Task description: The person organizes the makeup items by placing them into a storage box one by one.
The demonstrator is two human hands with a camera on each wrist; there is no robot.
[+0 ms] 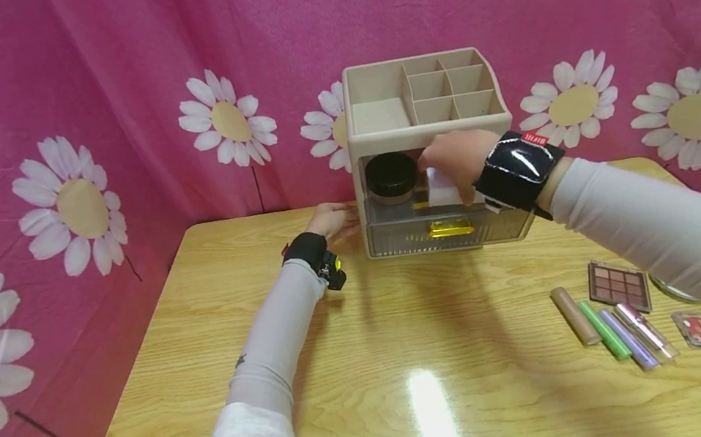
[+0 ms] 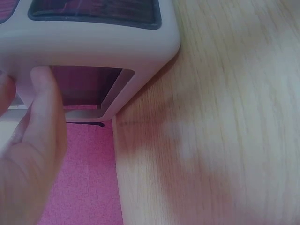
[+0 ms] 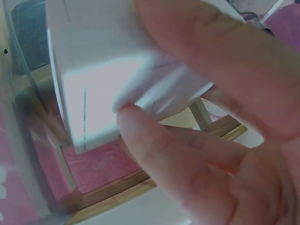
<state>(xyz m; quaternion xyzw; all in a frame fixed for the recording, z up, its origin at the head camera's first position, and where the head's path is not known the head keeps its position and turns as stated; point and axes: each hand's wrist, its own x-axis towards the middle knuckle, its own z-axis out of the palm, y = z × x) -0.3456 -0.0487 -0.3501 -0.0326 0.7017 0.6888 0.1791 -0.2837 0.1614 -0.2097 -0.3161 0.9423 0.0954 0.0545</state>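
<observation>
A beige cosmetics organizer (image 1: 374, 143) stands at the back of the table, with a sectioned top and clear drawers below. My left hand (image 1: 332, 221) touches its left side; in the left wrist view the fingers (image 2: 44, 103) lie extended against the side frame. My right hand (image 1: 459, 160) is at the upper drawer space and holds a smooth white packet (image 1: 442, 188), its kind not clear. In the right wrist view, thumb and fingers hold the white packet (image 3: 93, 103) from its side. Left of it sits a black-lidded jar (image 1: 391, 175) in the same space.
The lower drawer has a gold handle (image 1: 450, 227). On the right of the table lie an eyeshadow palette (image 1: 619, 285), a brown tube (image 1: 575, 316), a green tube (image 1: 605, 330), a purple tube (image 1: 628, 338), a pinkish clear tube (image 1: 646, 332) and a red-patterned compact (image 1: 700, 330). A flowered pink curtain (image 1: 286, 35) hangs behind.
</observation>
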